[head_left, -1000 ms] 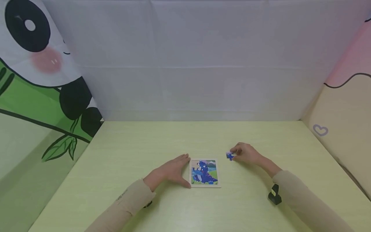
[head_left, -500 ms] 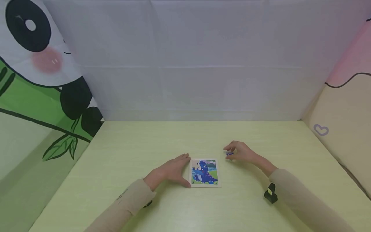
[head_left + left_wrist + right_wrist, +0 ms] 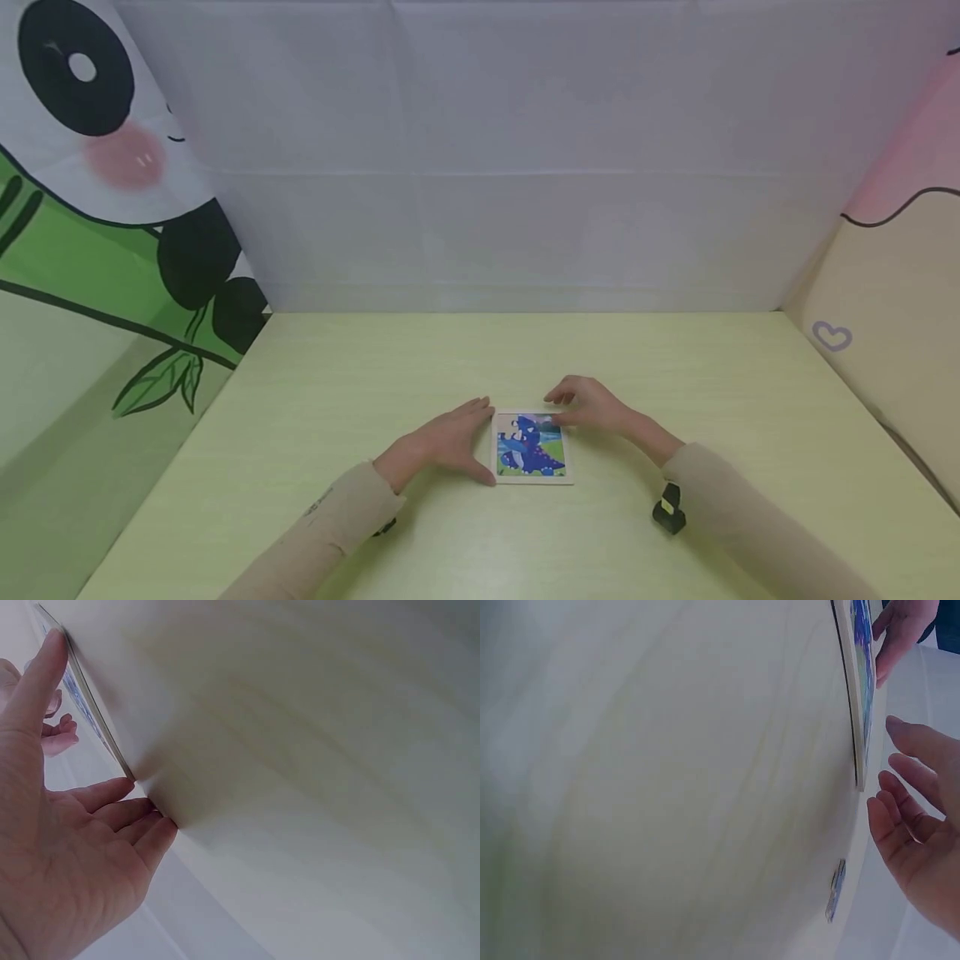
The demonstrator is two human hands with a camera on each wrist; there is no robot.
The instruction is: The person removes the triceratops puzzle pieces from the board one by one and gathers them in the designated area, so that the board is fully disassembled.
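Note:
A small picture puzzle [image 3: 531,450] of a blue dinosaur lies flat in a pale frame on the table. Its upper-left part shows bare beige with a jigsaw outline. My left hand [image 3: 446,442] is spread along the frame's left side, thumb at the near corner and fingertips by the far one. Above the frame's far right corner hovers my right hand [image 3: 592,406], fingers loosely bent around nothing; the right wrist view shows a gap between thumb and fingers. One loose puzzle piece [image 3: 836,891] lies on the table below that hand, hidden from the head view.
The light wood-look table [image 3: 360,367] reaches back to a pale cloth wall [image 3: 480,208]. Printed cloth panels stand at the left [image 3: 172,283] and right [image 3: 885,300]. A dark wrist camera [image 3: 669,508] hangs under the right sleeve.
My right hand has let go of the loose puzzle piece and moved left, to the frame's far right corner. The left hand and the puzzle have stayed in place.

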